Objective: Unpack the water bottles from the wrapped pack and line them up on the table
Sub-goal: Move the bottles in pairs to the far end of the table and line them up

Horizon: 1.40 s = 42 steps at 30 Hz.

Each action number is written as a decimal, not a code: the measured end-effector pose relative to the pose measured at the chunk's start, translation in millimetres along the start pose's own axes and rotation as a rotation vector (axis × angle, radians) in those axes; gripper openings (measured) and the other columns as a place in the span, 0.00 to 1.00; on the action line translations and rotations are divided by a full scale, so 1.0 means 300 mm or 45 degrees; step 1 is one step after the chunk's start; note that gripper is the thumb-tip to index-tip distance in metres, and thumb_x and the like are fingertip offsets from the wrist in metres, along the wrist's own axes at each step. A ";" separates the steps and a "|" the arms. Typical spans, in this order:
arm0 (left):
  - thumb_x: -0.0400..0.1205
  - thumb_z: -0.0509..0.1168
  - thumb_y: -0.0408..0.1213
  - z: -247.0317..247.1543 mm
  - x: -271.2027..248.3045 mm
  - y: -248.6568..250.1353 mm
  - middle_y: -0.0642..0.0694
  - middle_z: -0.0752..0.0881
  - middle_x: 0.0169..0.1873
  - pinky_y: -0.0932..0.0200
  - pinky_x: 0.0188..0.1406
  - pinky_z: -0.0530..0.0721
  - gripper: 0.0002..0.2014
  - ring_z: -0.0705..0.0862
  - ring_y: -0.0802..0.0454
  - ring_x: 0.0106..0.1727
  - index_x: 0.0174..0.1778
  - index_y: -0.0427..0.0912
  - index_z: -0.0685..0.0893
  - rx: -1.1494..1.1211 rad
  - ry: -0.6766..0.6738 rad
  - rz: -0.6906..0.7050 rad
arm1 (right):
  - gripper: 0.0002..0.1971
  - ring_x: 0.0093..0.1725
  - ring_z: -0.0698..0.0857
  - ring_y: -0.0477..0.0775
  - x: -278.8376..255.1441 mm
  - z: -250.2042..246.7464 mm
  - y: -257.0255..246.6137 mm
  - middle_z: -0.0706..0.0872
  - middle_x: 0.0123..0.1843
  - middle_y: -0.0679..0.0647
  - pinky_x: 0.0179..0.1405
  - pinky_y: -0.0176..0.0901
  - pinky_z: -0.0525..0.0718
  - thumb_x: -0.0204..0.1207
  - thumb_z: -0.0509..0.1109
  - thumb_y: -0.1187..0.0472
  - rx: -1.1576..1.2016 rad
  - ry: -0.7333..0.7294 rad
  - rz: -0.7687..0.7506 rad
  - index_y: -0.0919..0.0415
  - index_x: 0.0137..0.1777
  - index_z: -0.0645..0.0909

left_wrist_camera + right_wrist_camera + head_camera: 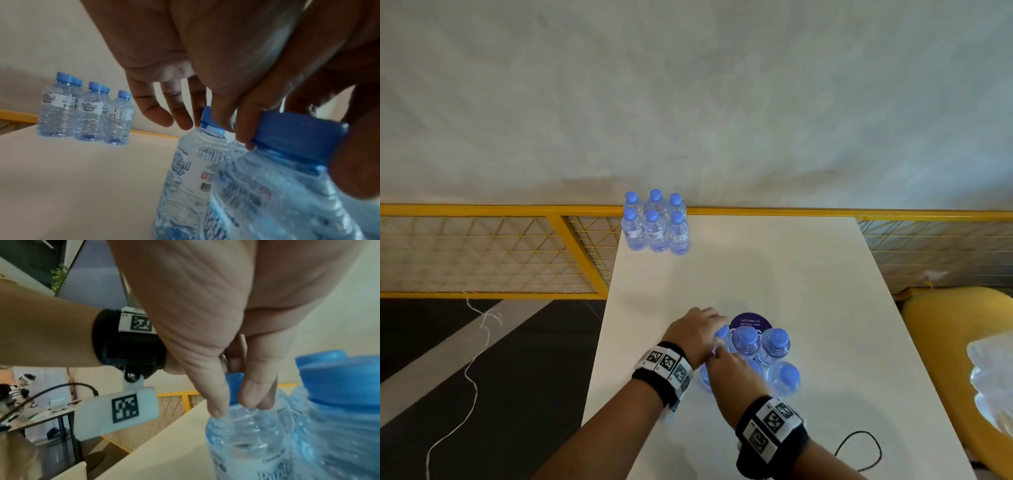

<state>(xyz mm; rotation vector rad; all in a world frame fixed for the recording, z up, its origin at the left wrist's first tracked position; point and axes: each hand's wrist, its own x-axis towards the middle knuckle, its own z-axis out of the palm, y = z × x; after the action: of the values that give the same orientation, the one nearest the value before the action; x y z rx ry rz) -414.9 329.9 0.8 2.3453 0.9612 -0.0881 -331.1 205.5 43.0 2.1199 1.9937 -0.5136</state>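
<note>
Pinching bottles by their blue caps, both hands worked the near cluster [763, 356]: left hand [697, 330] on the 10 o'clock bottle [191, 170], right hand [736, 373] on its neighbour [244, 426]. Six finished bottles [655, 226] stood at the worktop's [774, 274] 11 o'clock corner, probably to keep room.

The white table [774, 274] carries two six-bottle clusters [655, 222], [760, 356] and a purple sticker [751, 320].

This looks like a shared office or pantry area in a commercial building. A long white laminate table [774, 274] carries a round purple sticker [751, 322] asking people to keep the pantry clean. Behind the table runs a yellow metal mesh railing [493, 253]; beside it sits a yellow rounded seat [959, 329]. Left of the table stands a cluttered desk [41, 415].
</note>
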 end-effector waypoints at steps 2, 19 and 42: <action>0.84 0.66 0.45 0.004 -0.004 0.005 0.53 0.82 0.63 0.44 0.59 0.86 0.19 0.78 0.45 0.64 0.72 0.52 0.80 0.073 0.035 0.006 | 0.21 0.58 0.85 0.59 -0.010 -0.008 -0.008 0.78 0.66 0.58 0.48 0.51 0.87 0.77 0.63 0.75 -0.005 0.016 0.003 0.64 0.70 0.75; 0.87 0.65 0.49 -0.398 0.289 -0.048 0.53 0.85 0.54 0.41 0.55 0.85 0.10 0.77 0.45 0.61 0.59 0.48 0.82 0.271 0.404 0.050 | 0.03 0.41 0.85 0.59 0.278 -0.376 0.099 0.80 0.41 0.53 0.37 0.41 0.72 0.73 0.71 0.57 0.457 0.232 0.067 0.55 0.41 0.81; 0.83 0.65 0.44 -0.520 0.849 -0.386 0.54 0.83 0.47 0.39 0.65 0.76 0.06 0.71 0.43 0.78 0.54 0.52 0.84 0.366 0.308 -0.220 | 0.12 0.58 0.86 0.62 1.010 -0.363 0.254 0.84 0.61 0.60 0.53 0.49 0.84 0.83 0.64 0.62 0.154 0.191 0.089 0.65 0.63 0.81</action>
<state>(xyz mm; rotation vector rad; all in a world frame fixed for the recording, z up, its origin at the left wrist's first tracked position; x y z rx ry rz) -328.1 638.4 0.6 2.5702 1.3471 -0.0101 -230.8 520.1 23.0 2.3564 2.0037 -0.4886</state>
